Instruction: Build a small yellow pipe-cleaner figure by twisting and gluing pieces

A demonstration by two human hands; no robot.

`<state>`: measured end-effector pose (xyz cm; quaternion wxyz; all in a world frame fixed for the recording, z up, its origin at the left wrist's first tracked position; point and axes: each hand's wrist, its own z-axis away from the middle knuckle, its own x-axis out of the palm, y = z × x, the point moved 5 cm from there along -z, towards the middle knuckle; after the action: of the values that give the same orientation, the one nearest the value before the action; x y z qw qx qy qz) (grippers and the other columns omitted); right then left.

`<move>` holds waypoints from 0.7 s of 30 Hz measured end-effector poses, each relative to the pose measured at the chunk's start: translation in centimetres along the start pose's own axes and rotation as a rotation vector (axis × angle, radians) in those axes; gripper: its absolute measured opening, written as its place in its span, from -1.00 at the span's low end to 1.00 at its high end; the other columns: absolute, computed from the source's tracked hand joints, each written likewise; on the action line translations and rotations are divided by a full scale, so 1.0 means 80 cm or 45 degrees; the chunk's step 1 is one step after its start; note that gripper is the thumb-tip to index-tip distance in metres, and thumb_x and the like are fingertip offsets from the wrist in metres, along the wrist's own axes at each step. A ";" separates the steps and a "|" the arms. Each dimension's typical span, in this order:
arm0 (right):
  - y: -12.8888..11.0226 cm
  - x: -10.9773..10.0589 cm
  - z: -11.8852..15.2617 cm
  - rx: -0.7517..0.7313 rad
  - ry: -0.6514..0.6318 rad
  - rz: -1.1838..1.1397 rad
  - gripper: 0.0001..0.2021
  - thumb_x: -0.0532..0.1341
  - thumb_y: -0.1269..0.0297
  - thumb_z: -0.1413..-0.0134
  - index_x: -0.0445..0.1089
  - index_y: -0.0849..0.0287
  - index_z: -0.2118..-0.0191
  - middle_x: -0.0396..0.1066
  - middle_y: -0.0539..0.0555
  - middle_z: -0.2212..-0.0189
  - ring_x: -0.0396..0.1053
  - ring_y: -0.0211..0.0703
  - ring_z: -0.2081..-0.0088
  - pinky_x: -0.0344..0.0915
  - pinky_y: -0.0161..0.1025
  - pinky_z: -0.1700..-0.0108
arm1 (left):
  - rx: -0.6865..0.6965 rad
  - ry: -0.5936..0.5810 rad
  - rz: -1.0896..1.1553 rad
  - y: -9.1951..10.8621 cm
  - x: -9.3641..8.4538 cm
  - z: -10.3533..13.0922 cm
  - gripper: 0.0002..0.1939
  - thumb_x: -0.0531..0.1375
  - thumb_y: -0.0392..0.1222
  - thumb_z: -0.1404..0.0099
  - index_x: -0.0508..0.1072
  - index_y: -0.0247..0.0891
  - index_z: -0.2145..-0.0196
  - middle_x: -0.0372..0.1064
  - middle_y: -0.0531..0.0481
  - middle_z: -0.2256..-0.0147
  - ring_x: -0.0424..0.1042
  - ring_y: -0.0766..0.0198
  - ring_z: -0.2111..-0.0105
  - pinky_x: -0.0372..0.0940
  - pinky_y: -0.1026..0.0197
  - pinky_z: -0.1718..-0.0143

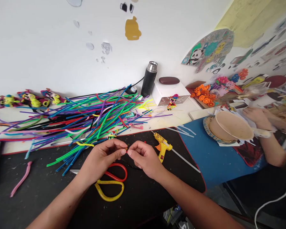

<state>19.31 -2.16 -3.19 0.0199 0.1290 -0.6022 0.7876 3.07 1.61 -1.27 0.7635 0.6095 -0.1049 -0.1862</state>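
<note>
Over the middle of the black mat, my left hand point(97, 160) and my right hand point(146, 159) meet fingertip to fingertip, both closed in a pinch. Between them shows a tiny red and yellow piece point(126, 149), mostly hidden by the fingers and too small to name. Scissors point(116, 172) with one red and one yellow handle lie partly under my left hand. To the right of my right hand rests a yellow glue gun point(164, 143) with a long glue stick in its back. A small decorated figure point(112, 135) stands just beyond my left fingers.
Many coloured pipe cleaners point(102, 114) spread across the back left, near several finished figures point(33, 98). A black flask point(149, 79) stands beside a white box point(163, 92). At the right, a co-worker's hand point(256, 116) is near a large bowl point(233, 127). A pink strip point(21, 179) lies far left.
</note>
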 end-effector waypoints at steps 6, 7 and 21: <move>0.002 0.002 0.000 0.004 0.001 -0.022 -0.72 0.38 0.05 -0.17 0.38 0.14 0.32 0.12 -0.22 0.65 -0.01 -0.41 0.67 -0.04 -0.36 0.62 | 0.027 0.034 -0.029 0.003 -0.001 0.000 -0.68 0.43 0.09 -0.20 0.61 -0.20 0.26 0.54 -0.01 0.37 0.46 0.23 0.38 0.39 0.26 0.36; 0.002 0.002 0.000 0.004 0.001 -0.025 -0.71 0.38 0.05 -0.17 0.38 0.14 0.32 0.13 -0.22 0.65 0.00 -0.41 0.67 -0.04 -0.36 0.62 | 0.033 0.037 -0.038 0.003 -0.001 0.000 -0.69 0.42 0.09 -0.20 0.61 -0.20 0.26 0.54 -0.01 0.37 0.46 0.22 0.38 0.39 0.26 0.36; -0.001 0.002 0.000 0.003 0.004 -0.007 -0.69 0.38 0.02 -0.16 0.38 0.14 0.32 0.13 -0.21 0.64 0.02 -0.40 0.66 -0.03 -0.37 0.62 | 0.062 0.029 -0.107 0.007 -0.002 0.000 -0.73 0.38 0.05 -0.26 0.57 -0.22 0.32 0.48 0.01 0.39 0.39 0.26 0.41 0.32 0.26 0.37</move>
<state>19.20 -2.12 -3.08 0.0229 0.1296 -0.6009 0.7884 3.00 1.79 -0.75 0.7412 0.6337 -0.0752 -0.2086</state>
